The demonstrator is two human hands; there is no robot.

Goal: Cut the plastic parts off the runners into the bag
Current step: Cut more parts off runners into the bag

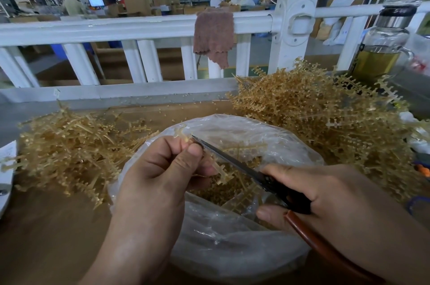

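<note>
My left hand (162, 168) pinches a tan plastic runner (221, 172) over the open mouth of a clear plastic bag (232, 250). My right hand (325, 201) grips scissors (232, 159) with brown handles; the dark blades lie along the runner, their tip beside my left fingertips. Small tan cut parts (232, 189) lie inside the bag. A big heap of tan runners with parts (325, 108) sits at the right. A flatter pile of tan runners (69, 145) lies at the left.
The bag stands on a brown cardboard surface (46, 226). A white railing (139, 26) runs across behind, with a pink-brown cloth (214, 36) hung on it. A glass bottle of yellowish liquid (381, 50) stands far right. People and boxes are in the hall beyond.
</note>
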